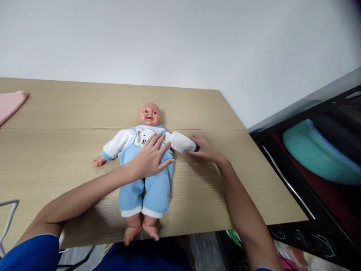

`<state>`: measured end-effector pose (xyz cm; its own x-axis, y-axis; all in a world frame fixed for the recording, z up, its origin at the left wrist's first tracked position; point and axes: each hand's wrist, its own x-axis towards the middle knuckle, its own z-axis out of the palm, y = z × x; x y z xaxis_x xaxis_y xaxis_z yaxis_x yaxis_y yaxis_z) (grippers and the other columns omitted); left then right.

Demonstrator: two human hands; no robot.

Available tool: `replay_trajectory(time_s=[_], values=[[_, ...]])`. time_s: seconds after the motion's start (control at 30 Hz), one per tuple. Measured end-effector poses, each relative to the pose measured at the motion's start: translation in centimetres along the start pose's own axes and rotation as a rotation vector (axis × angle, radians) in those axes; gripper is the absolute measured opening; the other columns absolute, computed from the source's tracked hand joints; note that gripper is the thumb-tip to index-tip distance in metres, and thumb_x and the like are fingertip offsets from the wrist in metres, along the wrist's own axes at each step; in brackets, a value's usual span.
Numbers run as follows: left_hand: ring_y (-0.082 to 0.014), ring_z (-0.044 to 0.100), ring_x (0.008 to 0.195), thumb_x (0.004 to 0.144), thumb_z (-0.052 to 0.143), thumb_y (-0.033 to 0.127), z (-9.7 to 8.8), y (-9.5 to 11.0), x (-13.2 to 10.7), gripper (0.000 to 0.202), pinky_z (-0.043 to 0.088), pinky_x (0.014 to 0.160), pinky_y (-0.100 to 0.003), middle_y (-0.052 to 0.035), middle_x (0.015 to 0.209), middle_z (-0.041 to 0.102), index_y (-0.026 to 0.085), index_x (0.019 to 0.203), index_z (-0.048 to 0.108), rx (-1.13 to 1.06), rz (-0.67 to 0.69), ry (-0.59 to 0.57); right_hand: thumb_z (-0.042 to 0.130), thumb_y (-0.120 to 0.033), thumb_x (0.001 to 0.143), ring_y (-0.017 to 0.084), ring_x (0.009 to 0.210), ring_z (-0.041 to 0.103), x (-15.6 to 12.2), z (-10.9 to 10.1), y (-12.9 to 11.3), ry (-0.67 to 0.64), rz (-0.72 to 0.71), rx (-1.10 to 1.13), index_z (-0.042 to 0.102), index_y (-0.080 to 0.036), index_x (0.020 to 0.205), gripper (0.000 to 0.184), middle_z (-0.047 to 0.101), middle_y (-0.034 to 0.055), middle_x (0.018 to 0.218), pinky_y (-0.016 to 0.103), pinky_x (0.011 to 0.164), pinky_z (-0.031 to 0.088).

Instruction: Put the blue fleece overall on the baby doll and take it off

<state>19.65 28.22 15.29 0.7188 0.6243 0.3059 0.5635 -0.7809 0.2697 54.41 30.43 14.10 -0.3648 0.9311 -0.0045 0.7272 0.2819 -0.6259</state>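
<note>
A baby doll [149, 114] in a white and light blue outfit lies face up on the wooden table, its bare feet at the front edge. My left hand [150, 158] rests flat over the doll's chest and belly, fingers spread, partly covering the animal face on the outfit. At the doll's side, my right hand [204, 148] is closed around the end of a white sleeve [182, 142], thumb and fingers on either side. That end looks dark, and the doll's hand there is hidden. The other sleeve [117, 143] lies stretched outward, with a small doll hand showing.
The wooden table [70, 105] meets a white wall behind. A pink cloth [11, 103] lies at the far left. White bent tubing [11, 214] stands at the left front. To the right, a black rack [296, 192] holds a teal item [318, 154].
</note>
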Motion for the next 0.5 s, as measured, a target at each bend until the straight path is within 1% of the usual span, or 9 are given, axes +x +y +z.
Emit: replay_trajectory(time_s=[0.1, 0.2, 0.27, 0.33, 0.43, 0.5], values=[[-0.0489, 0.042, 0.180, 0.122, 0.051, 0.070, 0.4, -0.4, 0.2, 0.079, 0.031, 0.149, -0.071, -0.0288, 0.190, 0.046, 0.013, 0.175, 0.060, 0.011, 0.007, -0.004, 0.084, -0.079, 0.094, 0.041, 0.119, 0.078, 0.1, 0.1, 0.3, 0.011, -0.006, -0.026, 0.083, -0.027, 0.136, 0.067, 0.083, 0.0150, 0.130, 0.057, 0.108, 0.064], [-0.0467, 0.039, 0.182, 0.123, 0.049, 0.067, 0.1, 0.0, 0.0, 0.077, 0.030, 0.150, -0.069, -0.0282, 0.193, 0.042, 0.013, 0.177, 0.058, 0.024, 0.001, -0.006, 0.084, -0.078, 0.095, 0.040, 0.121, 0.078, 0.1, 0.2, 0.6, 0.014, -0.001, -0.023, 0.081, -0.027, 0.136, 0.066, 0.082, 0.0141, 0.131, 0.056, 0.109, 0.064], [-0.0453, 0.034, 0.185, 0.125, 0.044, 0.065, -0.3, 1.1, -0.5, 0.078, 0.027, 0.152, -0.068, -0.0291, 0.194, 0.038, 0.010, 0.180, 0.054, 0.039, -0.003, -0.018, 0.084, -0.078, 0.095, 0.040, 0.119, 0.078, 0.1, 0.2, 0.6, 0.011, 0.005, -0.017, 0.081, -0.027, 0.134, 0.064, 0.082, 0.0136, 0.129, 0.055, 0.108, 0.064], [-0.0441, 0.030, 0.187, 0.126, 0.041, 0.065, -0.5, 2.6, -1.5, 0.079, 0.026, 0.153, -0.065, -0.0290, 0.195, 0.035, 0.008, 0.182, 0.051, 0.048, 0.017, -0.038, 0.084, -0.078, 0.095, 0.040, 0.118, 0.078, 0.2, 0.2, 0.7, 0.009, 0.007, -0.007, 0.081, -0.026, 0.132, 0.064, 0.082, 0.0136, 0.129, 0.055, 0.108, 0.064], [-0.0422, 0.033, 0.186, 0.126, 0.042, 0.066, -0.4, 4.9, -3.3, 0.078, 0.029, 0.152, -0.062, -0.0266, 0.195, 0.037, 0.011, 0.181, 0.052, 0.043, 0.091, -0.080, 0.083, -0.079, 0.095, 0.041, 0.121, 0.077, 0.2, 0.2, 0.6, 0.011, 0.006, 0.003, 0.080, -0.026, 0.133, 0.066, 0.082, 0.0143, 0.132, 0.057, 0.111, 0.062], [-0.0411, 0.037, 0.185, 0.126, 0.044, 0.064, -0.2, 5.9, -4.2, 0.075, 0.030, 0.152, -0.061, -0.0250, 0.194, 0.041, 0.012, 0.179, 0.056, 0.050, 0.118, -0.103, 0.084, -0.080, 0.093, 0.041, 0.123, 0.077, 0.2, 0.2, 0.6, 0.013, 0.010, 0.006, 0.080, -0.026, 0.133, 0.067, 0.083, 0.0147, 0.134, 0.057, 0.112, 0.062]])
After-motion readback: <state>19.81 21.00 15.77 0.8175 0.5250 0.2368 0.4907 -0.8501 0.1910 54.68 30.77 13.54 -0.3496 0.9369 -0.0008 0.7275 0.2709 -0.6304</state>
